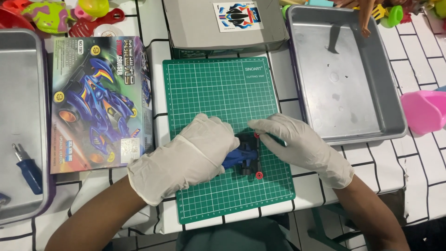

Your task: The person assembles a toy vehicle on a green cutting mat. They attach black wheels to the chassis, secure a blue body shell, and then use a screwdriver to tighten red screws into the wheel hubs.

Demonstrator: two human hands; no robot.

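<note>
Both gloved hands are down on the green cutting mat [218,93], right in the middle of the table. The left hand [195,155] wraps over the blue toy car [245,158] from the side, fingers curled around its body, gripping it firmly. The right hand [297,146] comes in from the other side, fingertips pinched at the car's far edge by a small red wheel hub [256,135]; whether it truly grips the hub or just presses on it is hard to say from here, as the fingers cover the contact. A second red hub [259,175] shows at the car's near edge. The car sits on the lower half of the mat, between the two hands.

Left of the mat lies the colourful kit box [100,102] with a racing car pictured on it, flat on the tablecloth. Further left, a metal tray [23,69] holds a blue-handled screwdriver [27,169]. To the right sits another metal tray [371,107], and beside it a pink plastic scoop [425,111]. Above the mat, a grey box lid [195,28] carries a sticker sheet [238,16].
</note>
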